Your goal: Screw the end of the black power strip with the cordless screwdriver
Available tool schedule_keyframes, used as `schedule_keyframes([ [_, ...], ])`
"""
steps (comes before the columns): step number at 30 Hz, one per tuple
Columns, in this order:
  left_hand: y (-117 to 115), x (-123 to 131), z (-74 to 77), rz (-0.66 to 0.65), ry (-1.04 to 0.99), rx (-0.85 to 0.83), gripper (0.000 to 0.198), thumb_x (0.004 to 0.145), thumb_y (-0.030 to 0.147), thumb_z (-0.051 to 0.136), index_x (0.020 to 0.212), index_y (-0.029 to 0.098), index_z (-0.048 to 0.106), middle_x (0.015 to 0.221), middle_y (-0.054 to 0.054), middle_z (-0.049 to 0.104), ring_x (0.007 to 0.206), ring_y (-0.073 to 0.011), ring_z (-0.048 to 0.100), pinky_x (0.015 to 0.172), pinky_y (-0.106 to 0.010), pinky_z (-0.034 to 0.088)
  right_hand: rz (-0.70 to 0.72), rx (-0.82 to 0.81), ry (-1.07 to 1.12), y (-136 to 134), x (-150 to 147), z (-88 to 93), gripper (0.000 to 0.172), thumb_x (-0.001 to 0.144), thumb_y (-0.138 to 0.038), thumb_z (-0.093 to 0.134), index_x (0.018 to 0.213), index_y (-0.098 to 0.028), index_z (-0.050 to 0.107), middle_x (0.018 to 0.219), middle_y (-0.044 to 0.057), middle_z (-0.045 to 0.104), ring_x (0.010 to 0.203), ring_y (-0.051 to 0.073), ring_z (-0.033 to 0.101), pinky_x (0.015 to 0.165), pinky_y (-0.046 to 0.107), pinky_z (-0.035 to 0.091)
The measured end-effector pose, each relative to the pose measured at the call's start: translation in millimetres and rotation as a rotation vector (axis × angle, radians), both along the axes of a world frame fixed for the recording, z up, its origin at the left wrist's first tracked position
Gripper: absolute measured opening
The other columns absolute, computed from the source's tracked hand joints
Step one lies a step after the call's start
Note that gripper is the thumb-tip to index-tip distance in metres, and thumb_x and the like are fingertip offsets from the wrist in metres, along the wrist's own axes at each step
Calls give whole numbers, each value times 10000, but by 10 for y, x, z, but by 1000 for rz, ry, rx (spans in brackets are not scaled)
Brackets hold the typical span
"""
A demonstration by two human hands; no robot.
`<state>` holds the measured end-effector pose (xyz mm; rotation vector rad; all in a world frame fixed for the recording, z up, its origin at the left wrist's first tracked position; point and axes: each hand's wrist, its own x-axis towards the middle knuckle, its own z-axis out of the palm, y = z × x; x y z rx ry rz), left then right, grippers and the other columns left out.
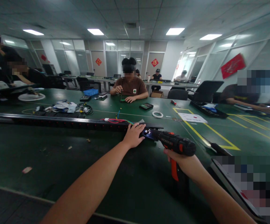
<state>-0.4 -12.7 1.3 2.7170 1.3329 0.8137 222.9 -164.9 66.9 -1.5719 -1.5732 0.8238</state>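
A long black metal rail (79, 123) runs across the table and ends near the middle. My left hand (133, 136) grips it near that end, fingers over the top and thumb on the near side. Red, green and blue wires (116, 120) come out beside those fingers. My right hand (183, 161) is wrapped around the handle of a black and orange cordless drill (177, 143). The drill lies level, its nose pointing left at the rail's end, where a shiny plate (149, 133) is lit up. The bit's exact contact is too small to make out.
Cables and plastic bags (65, 107) lie behind the rail, near a blue basket (90, 92). A white coil (157, 114), a paper sheet (192, 117) and a screwdriver (173, 102) lie farther back. A person (131, 85) sits opposite; others sit left and right.
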Motion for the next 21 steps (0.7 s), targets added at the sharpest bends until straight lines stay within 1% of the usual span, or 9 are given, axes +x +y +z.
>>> schedule_keyframes([
  [3, -4, 1, 5, 2, 4, -3, 728, 926, 371, 634, 1578, 280, 323, 1568, -75, 468, 1468, -301, 326, 1223, -605, 175, 10, 12, -13, 2, -1, 0, 272, 741, -468, 701, 672, -209, 654, 614, 25, 654, 605, 209, 604, 614, 341, 454],
  [8, -4, 1, 0, 0, -7, -4, 716, 931, 370, 626, 1576, 285, 327, 1567, -62, 471, 1470, -294, 326, 1228, -607, 168, -1, -27, -29, -3, -4, 4, 295, 749, -481, 685, 636, -214, 629, 594, 18, 629, 582, 201, 592, 595, 336, 445],
  [14, 0, -3, -1, -6, -20, 5, 705, 926, 368, 634, 1565, 277, 349, 1566, -61, 476, 1465, -296, 332, 1224, -602, 176, 28, -6, -10, 2, -3, -5, 292, 770, -469, 686, 647, -209, 630, 612, 20, 633, 594, 195, 586, 615, 335, 456],
  [21, -7, -5, 4, -7, -15, 0, 712, 930, 370, 634, 1571, 282, 337, 1569, -67, 470, 1469, -294, 329, 1224, -595, 176, 30, -33, -21, -3, 11, -6, 266, 792, -444, 682, 690, -203, 638, 634, 17, 641, 621, 201, 601, 641, 343, 464],
])
